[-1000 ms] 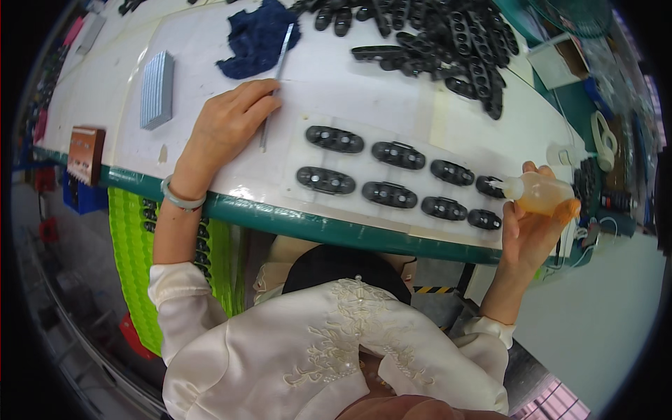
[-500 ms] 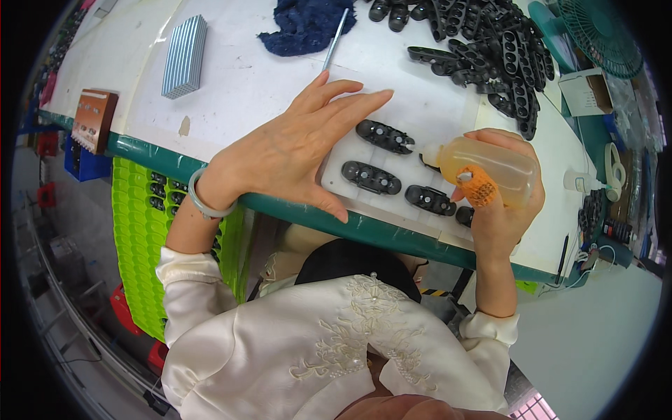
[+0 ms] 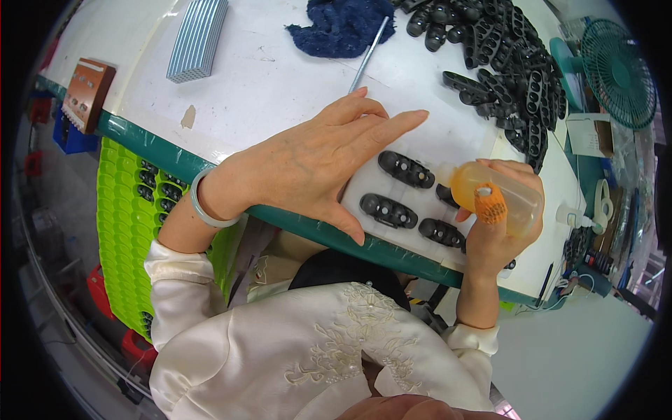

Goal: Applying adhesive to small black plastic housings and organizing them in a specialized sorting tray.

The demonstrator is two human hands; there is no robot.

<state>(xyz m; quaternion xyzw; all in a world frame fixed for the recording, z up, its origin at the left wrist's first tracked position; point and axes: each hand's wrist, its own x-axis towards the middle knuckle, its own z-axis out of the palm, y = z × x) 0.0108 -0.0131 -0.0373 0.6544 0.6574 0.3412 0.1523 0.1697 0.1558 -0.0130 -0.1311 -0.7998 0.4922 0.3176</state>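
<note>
- Cream satin sleeve (image 3: pixel 185 276), nearest the wearer, ends short of the left wrist; a long reach could drag it across the table edge.
- The left hand (image 3: pixel 308 164) appears to hold nothing: thumb spread from the fingers, forefinger stretched out, near the black parts (image 3: pixel 388 211) on the pale board (image 3: pixel 414 199). A careless sweep could knock these out of their rows.
- The right hand (image 3: pixel 504 231) is wrapped around an amber-liquid bottle (image 3: pixel 516 201), its orange-covered thumb pressed against the side. The bottle lies tilted above the board, its nozzle blurred near the far row; too hard a squeeze could flood a part or drip between them.
- A thin metal rod (image 3: pixel 369 54) passes close to the left fingertips, contact unclear; a nudge could roll it.
- Beyond, the loose black pile (image 3: pixel 490 56) could slide if bumped.
</note>
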